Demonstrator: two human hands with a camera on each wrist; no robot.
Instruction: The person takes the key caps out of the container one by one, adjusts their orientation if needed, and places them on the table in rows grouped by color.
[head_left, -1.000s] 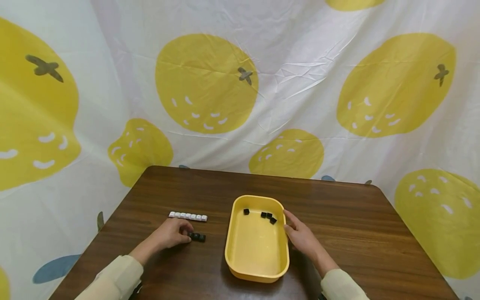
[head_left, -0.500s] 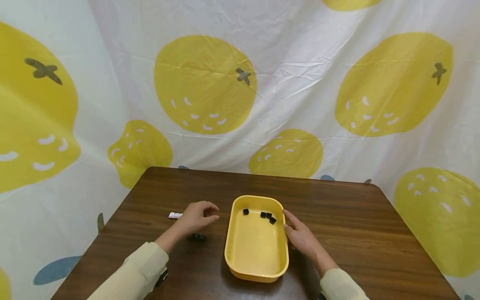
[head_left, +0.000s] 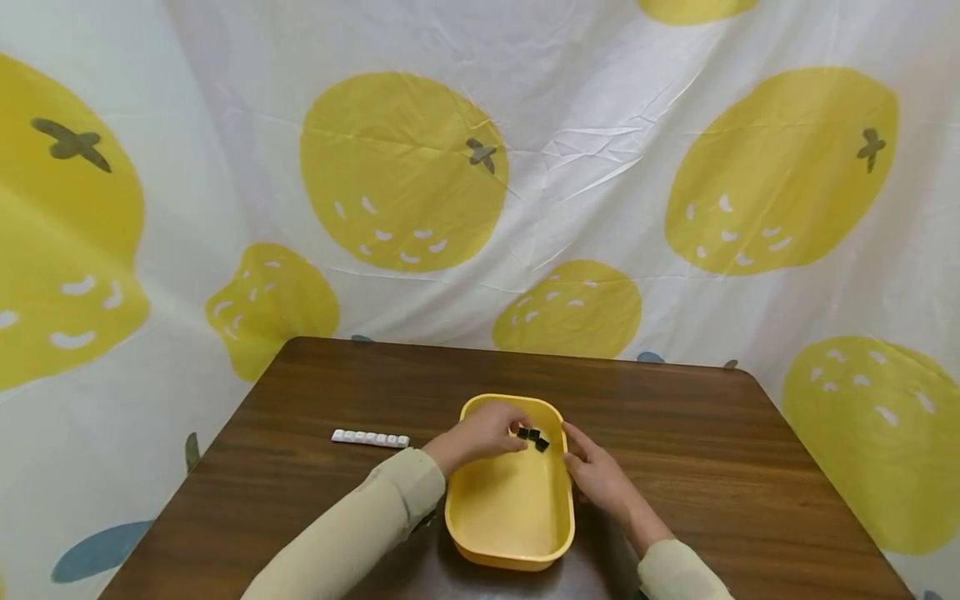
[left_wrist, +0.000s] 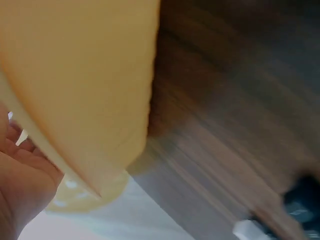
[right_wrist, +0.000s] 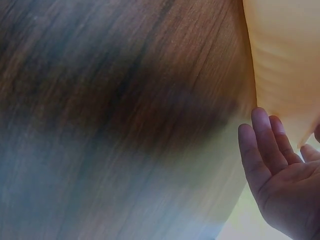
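Observation:
My left hand (head_left: 491,431) reaches over the left wall into a yellow tray (head_left: 512,560). Its thumb and fingertips stand apart around the leftmost of three small black keycaps (head_left: 534,434); contact cannot be made out. In the left wrist view the palm (left_wrist: 27,185) shows beyond the tray's rim, with the fingertips hidden. Against the tray's right side rests my right hand (head_left: 603,477), its thumb and index finger touching the rim. Its other fingers extend fairly straight beside the outer wall in the right wrist view.
A row of white keycaps (head_left: 370,438) lies on the brown wooden table (head_left: 712,467), left of the tray. Blurred black keycaps (left_wrist: 305,205) on the table show in the left wrist view; my left sleeve (head_left: 360,525) covers that spot from above. A lemon-print curtain (head_left: 585,200) hangs behind.
My left hand has left the black keycap row on the table and moved right into the tray, covering one keycap there. My right hand stays at the rim.

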